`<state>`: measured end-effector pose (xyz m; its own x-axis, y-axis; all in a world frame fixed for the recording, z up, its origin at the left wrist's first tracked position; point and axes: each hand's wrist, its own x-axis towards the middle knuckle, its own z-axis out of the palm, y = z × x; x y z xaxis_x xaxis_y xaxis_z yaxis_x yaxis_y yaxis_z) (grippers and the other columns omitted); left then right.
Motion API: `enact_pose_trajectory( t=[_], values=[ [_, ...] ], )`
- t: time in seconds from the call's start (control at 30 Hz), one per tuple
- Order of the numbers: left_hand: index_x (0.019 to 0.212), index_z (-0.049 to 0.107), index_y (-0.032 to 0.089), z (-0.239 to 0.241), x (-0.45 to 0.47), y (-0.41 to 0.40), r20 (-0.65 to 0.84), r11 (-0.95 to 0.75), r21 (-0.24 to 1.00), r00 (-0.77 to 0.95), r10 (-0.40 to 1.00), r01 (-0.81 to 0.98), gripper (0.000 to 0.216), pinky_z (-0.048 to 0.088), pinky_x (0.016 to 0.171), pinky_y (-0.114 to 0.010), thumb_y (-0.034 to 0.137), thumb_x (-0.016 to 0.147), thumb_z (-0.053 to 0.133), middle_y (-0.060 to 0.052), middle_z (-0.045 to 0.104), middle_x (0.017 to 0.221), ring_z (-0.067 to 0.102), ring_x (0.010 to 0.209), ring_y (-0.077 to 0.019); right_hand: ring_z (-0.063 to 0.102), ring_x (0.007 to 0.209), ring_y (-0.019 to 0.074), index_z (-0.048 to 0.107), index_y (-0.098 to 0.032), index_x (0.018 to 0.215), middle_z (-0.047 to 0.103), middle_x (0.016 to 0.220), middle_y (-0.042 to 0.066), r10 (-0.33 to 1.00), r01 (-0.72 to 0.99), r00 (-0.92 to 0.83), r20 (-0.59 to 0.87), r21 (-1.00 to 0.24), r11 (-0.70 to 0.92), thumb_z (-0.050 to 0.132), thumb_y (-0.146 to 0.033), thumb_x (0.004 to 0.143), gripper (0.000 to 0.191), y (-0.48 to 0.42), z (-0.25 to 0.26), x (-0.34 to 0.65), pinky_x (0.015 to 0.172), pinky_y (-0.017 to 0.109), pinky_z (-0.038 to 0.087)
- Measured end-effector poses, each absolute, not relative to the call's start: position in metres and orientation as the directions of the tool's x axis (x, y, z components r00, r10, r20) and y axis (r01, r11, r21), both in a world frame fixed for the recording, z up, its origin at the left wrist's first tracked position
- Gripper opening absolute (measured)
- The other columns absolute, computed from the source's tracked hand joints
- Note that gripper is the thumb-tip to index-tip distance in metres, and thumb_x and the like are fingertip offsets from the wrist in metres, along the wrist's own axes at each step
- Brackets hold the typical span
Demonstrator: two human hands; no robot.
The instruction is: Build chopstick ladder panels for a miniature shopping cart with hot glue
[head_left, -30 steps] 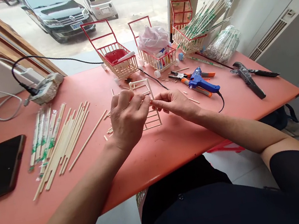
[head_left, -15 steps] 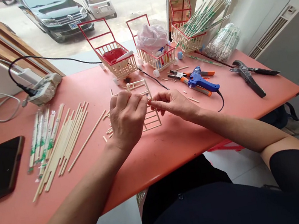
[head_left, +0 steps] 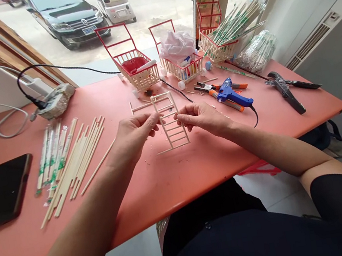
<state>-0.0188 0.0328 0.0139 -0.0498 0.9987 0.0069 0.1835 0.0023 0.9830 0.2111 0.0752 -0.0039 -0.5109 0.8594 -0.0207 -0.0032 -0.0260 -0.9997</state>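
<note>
Between my hands, in the middle of the head view, is a small ladder-like frame (head_left: 177,133) of pale wooden sticks with several rungs. My left hand (head_left: 130,135) pinches its left rail between thumb and fingers. On the opposite rail, my right hand (head_left: 204,118) has a similar pinch. The frame stands tilted over the pink table (head_left: 167,181), its lower end toward me. Behind my left fingers, part of another stick piece (head_left: 141,106) shows. My left hand and forearm hide the small cut sticks beside it.
Loose sticks (head_left: 74,161), wrapped chopsticks (head_left: 52,152) and a phone (head_left: 2,191) lie left. A blue glue gun (head_left: 232,93), pliers (head_left: 205,87) and black cutters (head_left: 284,91) lie right. Small stick carts (head_left: 141,78) line the back, near a power strip (head_left: 55,103).
My left hand has come down from above the frame to its left rail, and its fist-like grip has become a thumb-and-finger pinch. More of the frame shows. The camera view has shifted slightly.
</note>
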Motion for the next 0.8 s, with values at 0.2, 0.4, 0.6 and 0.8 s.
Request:
enact_pose_trajectory(
  t=[0.2, 0.4, 0.6, 0.8],
  values=[
    [0.074, 0.083, 0.017, 0.016, -0.008, 0.03, -0.029, 0.031, 0.998, -0.029, 0.999, 0.06, 0.031, 0.042, 0.058, -0.025, 0.045, 0.07, 0.094, -0.002, 0.067, 0.064, 0.053, 0.06, -0.011, 0.062, 0.072, 0.0106, 0.077, -0.018, 0.091, 0.075, 0.084, 0.0, 0.852, -0.004, -0.523, -0.019, -1.0, -0.025, 0.104, -0.056, 0.078, 0.049, 0.076, -0.005, 0.211, 0.065, 0.024, 0.056],
    [0.072, 0.082, 0.015, 0.007, -0.007, 0.034, -0.088, 0.086, 0.994, -0.038, 0.995, -0.062, 0.027, 0.039, 0.051, -0.023, 0.039, 0.065, 0.095, -0.003, 0.068, 0.062, 0.052, 0.051, -0.009, 0.066, 0.073, 0.0113, 0.07, -0.02, 0.104, 0.079, 0.085, -0.001, 0.864, -0.054, -0.503, 0.004, -0.998, -0.027, 0.104, -0.05, 0.083, 0.05, 0.079, -0.012, 0.212, 0.066, 0.024, 0.061],
    [0.071, 0.081, 0.015, 0.006, -0.001, 0.031, -0.104, 0.095, 0.989, -0.073, 0.992, -0.114, 0.025, 0.046, 0.05, -0.022, 0.035, 0.063, 0.094, -0.003, 0.07, 0.062, 0.057, 0.052, -0.0102, 0.065, 0.068, 0.011, 0.067, -0.021, 0.1, 0.078, 0.082, 0.0, 0.864, -0.054, -0.498, 0.076, -0.997, 0.057, 0.097, -0.069, 0.088, 0.058, 0.081, -0.02, 0.211, 0.06, 0.023, 0.06],
    [0.07, 0.081, 0.014, 0.009, 0.008, 0.027, -0.118, 0.108, 0.986, -0.082, 0.99, -0.125, 0.023, 0.049, 0.051, -0.023, 0.034, 0.065, 0.092, -0.002, 0.069, 0.06, 0.058, 0.052, -0.01, 0.063, 0.066, 0.0102, 0.068, -0.019, 0.092, 0.077, 0.08, 0.002, 0.877, -0.007, -0.468, 0.111, -0.993, 0.122, 0.094, -0.074, 0.089, 0.061, 0.081, -0.02, 0.212, 0.054, 0.021, 0.054]
  ],
)
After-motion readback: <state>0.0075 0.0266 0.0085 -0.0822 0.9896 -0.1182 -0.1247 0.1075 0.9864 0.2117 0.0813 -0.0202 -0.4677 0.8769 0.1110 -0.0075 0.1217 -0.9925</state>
